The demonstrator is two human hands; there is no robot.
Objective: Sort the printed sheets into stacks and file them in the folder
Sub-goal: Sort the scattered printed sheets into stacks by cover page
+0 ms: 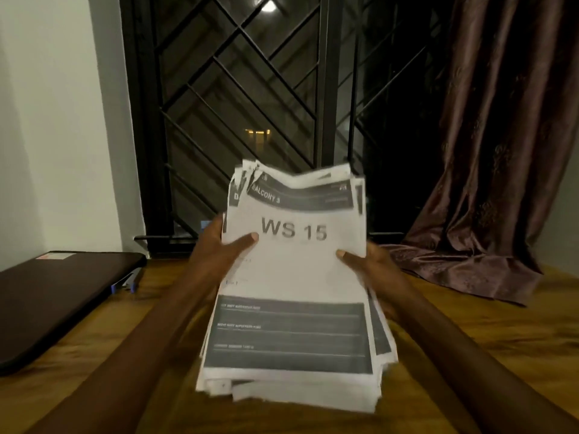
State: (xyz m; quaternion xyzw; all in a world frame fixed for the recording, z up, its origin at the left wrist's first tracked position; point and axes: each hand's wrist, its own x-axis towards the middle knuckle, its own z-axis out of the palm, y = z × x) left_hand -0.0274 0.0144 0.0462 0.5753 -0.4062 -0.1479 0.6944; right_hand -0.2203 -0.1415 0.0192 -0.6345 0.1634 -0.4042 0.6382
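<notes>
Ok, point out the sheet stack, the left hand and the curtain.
sheet stack [291,267]: head view, blank middle of top sheet.
left hand [219,245]: head view, middle of the hand.
curtain [501,136]: head view, folds beside the window.

A brown curtain [488,151] drapes onto the wooden table [470,324] beside a barred window [238,89].

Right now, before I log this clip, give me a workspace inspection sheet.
Surface: wooden table, grain visible.
Job's things: thick stack of printed sheets, uneven edges, top sheet reads WS 15.
Clutter: dark flat closed case at left, laptop or folder, cannot tell.
Grippers: left hand and right hand each grip a side of the stack, thumbs on top.
Cables: nothing seen.
Surroundings: barred window, brown curtain draped onto the table.
</notes>
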